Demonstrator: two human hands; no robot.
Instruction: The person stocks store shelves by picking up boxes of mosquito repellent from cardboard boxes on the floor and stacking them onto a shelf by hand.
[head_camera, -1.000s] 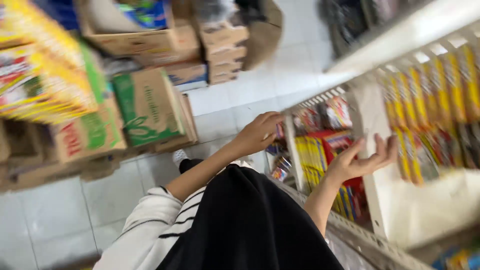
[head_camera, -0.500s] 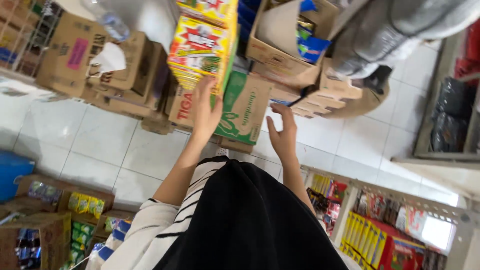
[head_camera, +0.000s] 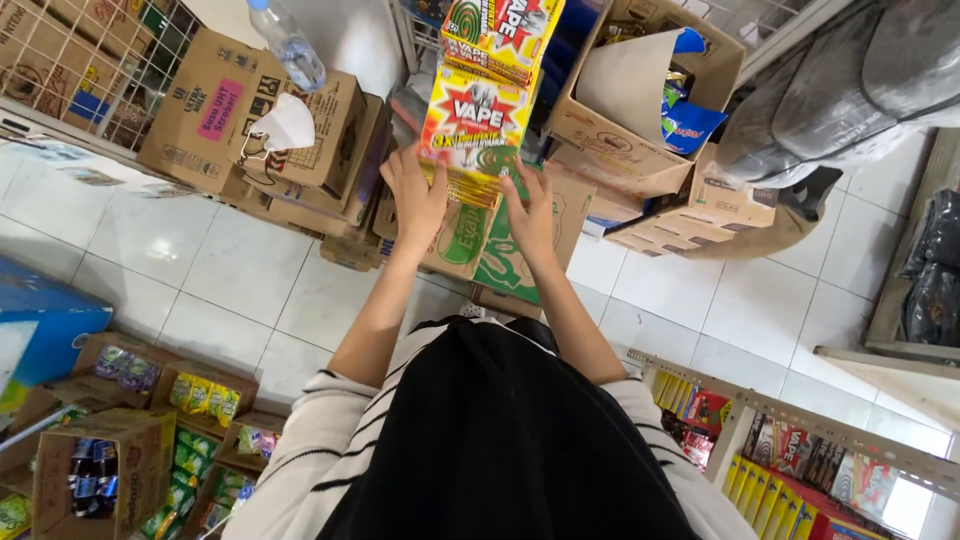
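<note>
Head view: both hands clasped a stack of yellow packs.
Left hand (head_camera: 418, 195) and right hand (head_camera: 528, 215) gripped the yellow packs (head_camera: 473, 130) from either side above the green carton (head_camera: 520, 255), steadying them.

Glossy printed card boxes (head_camera: 475, 125) — matt corrugated cartons (head_camera: 250, 120), shiny floor tiles (head_camera: 200, 270).

White glossy tiled floor (head_camera: 220, 270), stacked cardboard cartons (head_camera: 250, 120), wire shelf rack (head_camera: 800, 440), bright daylight

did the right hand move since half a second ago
Yes. The right hand has come in from beside the green-printed carton to press the side of the yellow box stack, opposite the left hand.
</note>
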